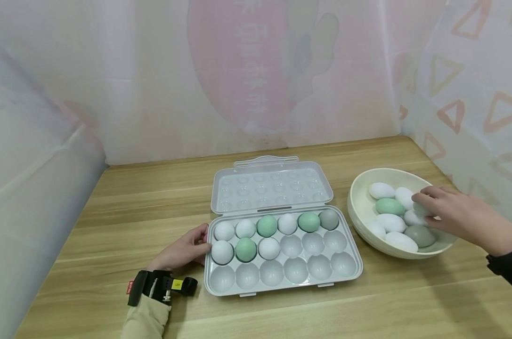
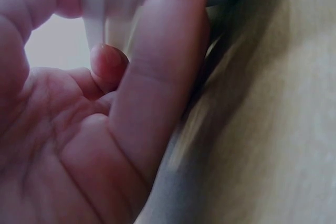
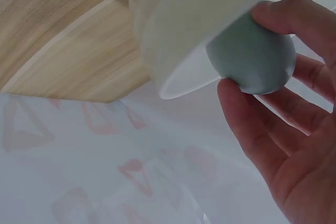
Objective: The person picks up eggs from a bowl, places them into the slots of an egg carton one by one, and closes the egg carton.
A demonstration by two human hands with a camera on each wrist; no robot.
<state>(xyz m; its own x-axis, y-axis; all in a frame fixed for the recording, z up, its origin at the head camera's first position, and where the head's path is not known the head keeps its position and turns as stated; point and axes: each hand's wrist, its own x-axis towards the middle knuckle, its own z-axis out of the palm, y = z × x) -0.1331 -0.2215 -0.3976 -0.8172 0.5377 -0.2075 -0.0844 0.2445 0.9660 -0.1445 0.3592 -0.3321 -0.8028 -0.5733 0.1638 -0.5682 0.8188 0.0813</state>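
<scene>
A pale grey plastic egg box [image 1: 277, 283] lies open on the table, lid [image 1: 272, 186] folded back. Eggs fill its back row: white, green and one grey egg [image 1: 329, 219]. Three more, including a green egg [image 1: 245, 249], sit at the left of the middle row; the front row's cups are bare. My left hand [image 1: 187, 247] pinches the box's left edge, thumb at the rim; the left wrist view is blurred. Over the right side of a cream bowl [image 1: 359, 226], my right hand [image 1: 451, 212] holds a grey-green egg [image 3: 252, 53] between thumb and fingertips.
Several white eggs [image 1: 390, 222], a green egg [image 1: 390, 206] and a grey egg [image 1: 419, 236] lie in the bowl, right of the box. Printed cloth walls [image 1: 154, 94] enclose the wooden table [image 1: 124, 212] at the back and sides.
</scene>
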